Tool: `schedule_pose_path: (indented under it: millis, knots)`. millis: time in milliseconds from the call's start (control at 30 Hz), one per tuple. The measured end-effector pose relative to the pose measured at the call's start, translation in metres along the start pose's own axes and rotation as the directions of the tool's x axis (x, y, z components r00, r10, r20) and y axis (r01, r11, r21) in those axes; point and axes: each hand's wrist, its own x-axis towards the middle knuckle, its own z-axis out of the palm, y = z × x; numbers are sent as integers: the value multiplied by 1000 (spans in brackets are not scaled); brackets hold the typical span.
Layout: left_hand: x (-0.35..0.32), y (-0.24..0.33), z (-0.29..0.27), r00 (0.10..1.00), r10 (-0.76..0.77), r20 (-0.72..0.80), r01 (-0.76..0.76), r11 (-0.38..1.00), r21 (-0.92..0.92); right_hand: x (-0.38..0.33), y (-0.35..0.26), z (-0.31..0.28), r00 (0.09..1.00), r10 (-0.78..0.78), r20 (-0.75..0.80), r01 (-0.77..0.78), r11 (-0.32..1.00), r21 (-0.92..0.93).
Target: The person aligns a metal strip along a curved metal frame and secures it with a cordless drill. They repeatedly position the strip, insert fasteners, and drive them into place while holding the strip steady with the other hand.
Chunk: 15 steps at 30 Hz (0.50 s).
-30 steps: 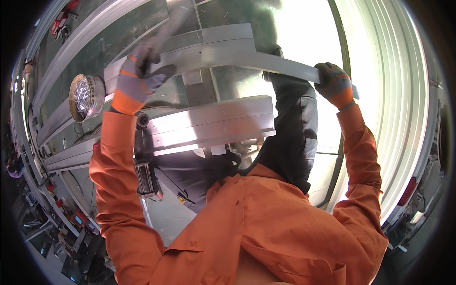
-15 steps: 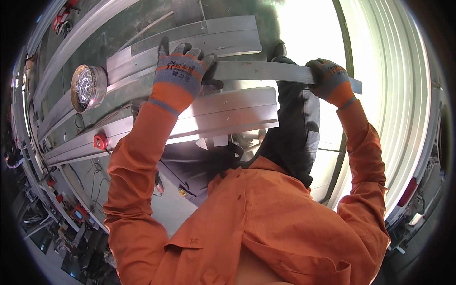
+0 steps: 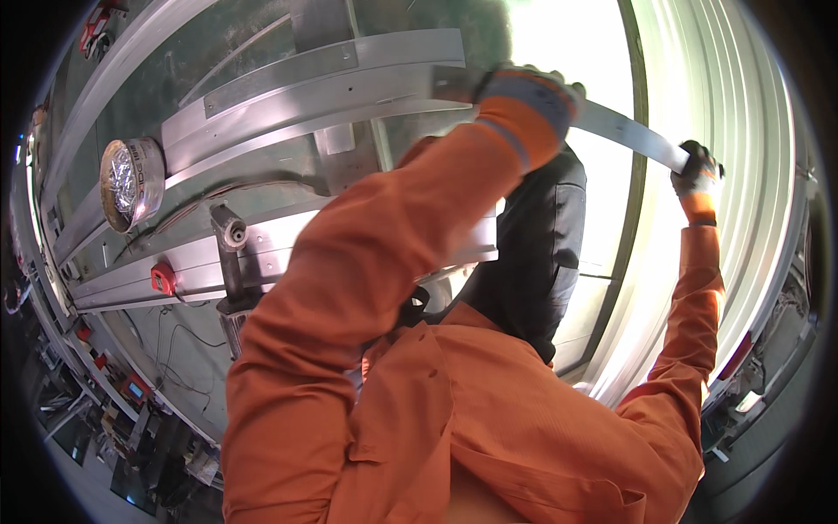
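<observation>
Both my arms, in orange sleeves, are raised overhead. A long flat metal strip (image 3: pixel 624 129) runs from upper centre down to the right. My left hand (image 3: pixel 524 92), in a grey and orange glove, is closed around the strip near its left part, in front of the curved metal rails (image 3: pixel 323 83). My right hand (image 3: pixel 698 173), in an orange and dark glove, grips the strip's right end against the bright opening.
A round caged lamp (image 3: pixel 131 182) is mounted at the left. A red clip (image 3: pixel 163 278) and a black cylindrical tool (image 3: pixel 230 240) sit on the lower rail. A dark-clothed figure (image 3: pixel 546 253) stands behind my arms. Corrugated metal sheeting (image 3: pixel 755 218) curves along the right.
My left hand has slid right along the strip, from the left rails to upper centre. My right hand and the strip's end have moved right and lower.
</observation>
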Motion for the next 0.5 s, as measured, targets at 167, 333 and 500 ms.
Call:
schedule_pose_path:
  millis: [167,333,500]
  knots:
    - [47,10,50,994,-31,102,44,992,-120,12,26,5,994,108,8,-106,984,-144]
    - [43,-17,65,981,-86,172,108,986,-123,30,-9,38,1000,15,-7,-16,995,-99]
    - [38,-31,71,966,-119,232,127,992,-21,48,-29,84,999,-46,8,46,997,60]
